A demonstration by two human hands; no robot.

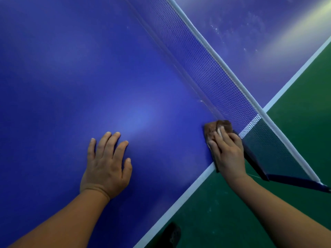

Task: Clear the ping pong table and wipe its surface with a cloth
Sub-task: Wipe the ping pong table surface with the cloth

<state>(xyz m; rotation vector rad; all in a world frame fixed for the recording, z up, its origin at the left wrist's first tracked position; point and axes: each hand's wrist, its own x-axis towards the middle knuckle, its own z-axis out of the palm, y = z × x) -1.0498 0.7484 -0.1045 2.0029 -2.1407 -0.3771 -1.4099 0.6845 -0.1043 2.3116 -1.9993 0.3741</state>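
- I am in the wiping step: my right hand (227, 151) presses a brown cloth (215, 130) flat on the blue ping pong table (89, 77), at its near-right corner beside the net (206, 65).
- My left hand (105, 161) rests released, fingers spread, on the surface.
- Next, I judge, comes a stroke along the net's base, avoiding the mesh.

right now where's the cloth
In the head view the brown cloth lies under the right hand, on the table's right edge, right beside the net.
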